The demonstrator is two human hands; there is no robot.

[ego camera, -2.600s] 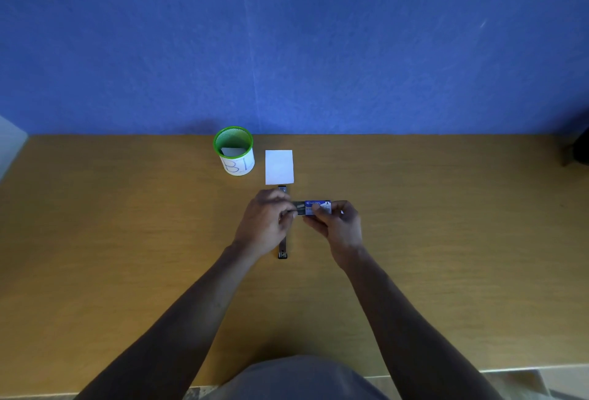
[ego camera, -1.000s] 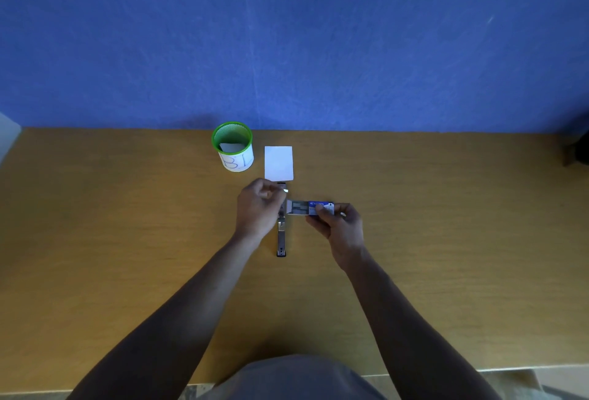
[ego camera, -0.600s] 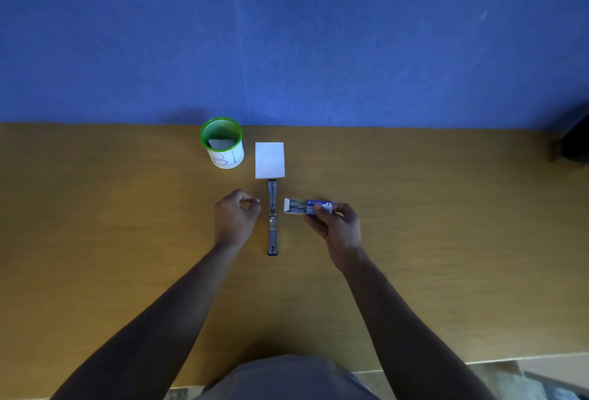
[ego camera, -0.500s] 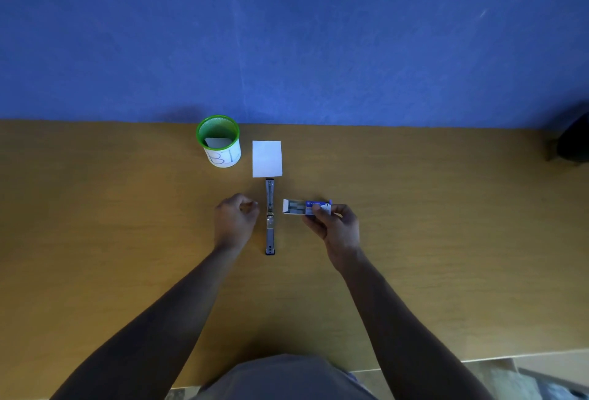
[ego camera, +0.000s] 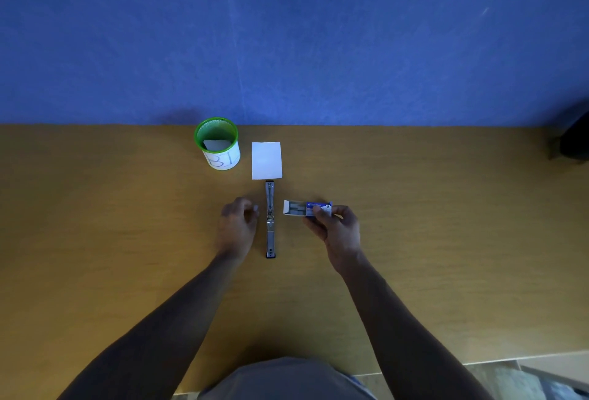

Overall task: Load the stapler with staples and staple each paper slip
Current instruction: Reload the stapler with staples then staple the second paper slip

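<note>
A wooden tabletop (ego camera: 446, 240) is seen under a blue wall, with a green-rimmed cup (ego camera: 217, 143) at the far left of the group and a white paper slip (ego camera: 266, 160) just to its right. The stapler (ego camera: 270, 219) is laid fully open along the near-far line, its far end just short of the slip's near edge, with the channel turned upward. The right hand (ego camera: 334, 226) is held right of the stapler, its fingers curled round a staple box (ego camera: 306, 208) whose open end is turned left toward the stapler. The left hand (ego camera: 237, 224) is kept just left of the stapler with its fingers curled in; whether a strip of staples is pinched there cannot be told. Loading appears to be the step in hand. It would be done well if a strip were lined up with the channel, legs downward, and seated flat before the stapler is closed; a tilted strip could jam.
</note>
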